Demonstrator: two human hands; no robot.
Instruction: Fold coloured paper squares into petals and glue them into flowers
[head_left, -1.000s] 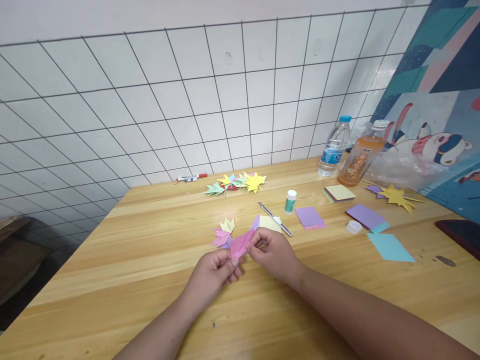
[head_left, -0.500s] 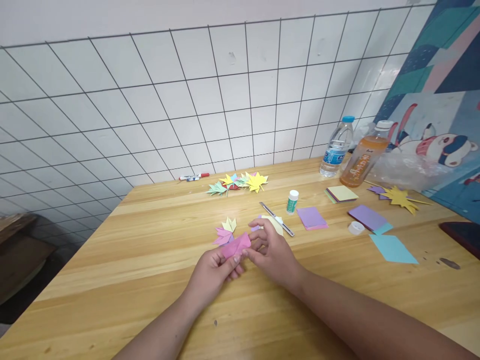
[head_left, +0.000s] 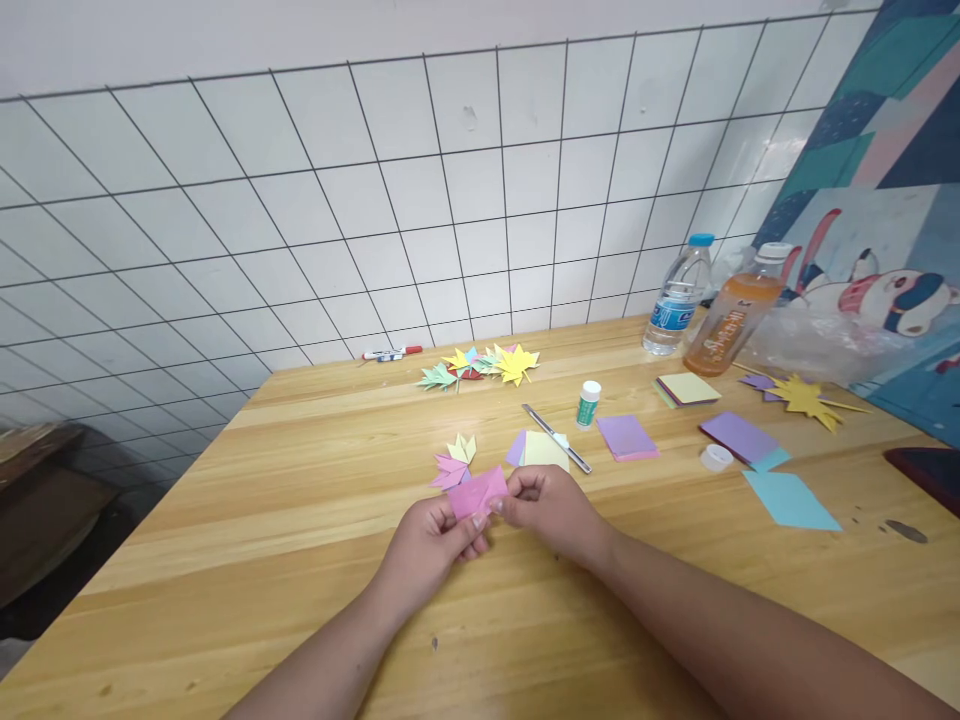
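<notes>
Between my two hands is a folded piece of pink paper (head_left: 474, 491), held above the table. My left hand (head_left: 435, 532) grips its lower left side, thumb on top. At its right end, my right hand (head_left: 551, 510) pinches the edge between thumb and fingers. Just beyond the paper lie folded paper leaf pieces (head_left: 452, 468) in pink and pale yellow. A utility knife (head_left: 556, 438) rests across pale yellow paper sheets (head_left: 541, 453) past my right hand. Near it stands a glue stick (head_left: 589, 404) with a white cap.
Colourful paper leaves (head_left: 487, 366) and markers (head_left: 391, 354) lie at the back. To the right are purple sheets (head_left: 628, 437), a blue sheet (head_left: 791, 499), a white cap (head_left: 716, 457), a water bottle (head_left: 677, 300), an orange drink bottle (head_left: 737, 315) and a yellow paper leaf (head_left: 804, 397).
The fingers of my right hand have lowered and closed onto the right end of the pink paper. The paper now shows flatter and wider. My left hand keeps its hold.
</notes>
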